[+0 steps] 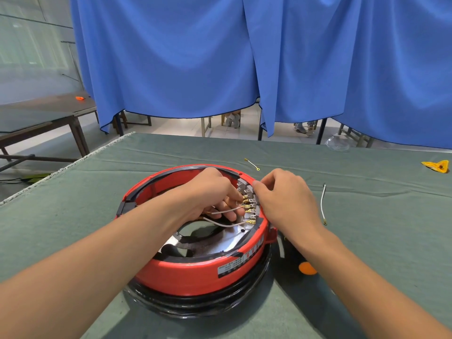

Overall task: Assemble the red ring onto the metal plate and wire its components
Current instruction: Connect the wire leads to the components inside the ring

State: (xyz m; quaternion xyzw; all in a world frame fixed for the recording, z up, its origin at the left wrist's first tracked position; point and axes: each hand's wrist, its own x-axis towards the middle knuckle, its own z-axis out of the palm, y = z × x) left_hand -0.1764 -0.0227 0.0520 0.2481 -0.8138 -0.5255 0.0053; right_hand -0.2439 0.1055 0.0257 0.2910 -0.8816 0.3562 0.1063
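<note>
A red ring point(186, 272) sits on a shiny metal plate point(220, 243) with a round hole, both resting on a black base. Grey terminal blocks point(245, 189) with brass connectors point(250, 221) line the ring's inner right wall, and white wires point(222, 224) run from them. My left hand point(210, 194) reaches inside the ring and pinches a brass connector with its white wire at the terminals. My right hand point(283, 196) lies over the ring's right rim, fingers curled against the terminal blocks; whether they grip anything is hidden.
The green cloth table point(367, 216) carries a loose white wire point(323, 204) to the right, a short wire point(252, 164) behind the ring, an orange disc point(307, 268) and a yellow scrap point(436, 165). Blue curtains point(244, 57) hang behind. A brown table point(49, 116) stands at left.
</note>
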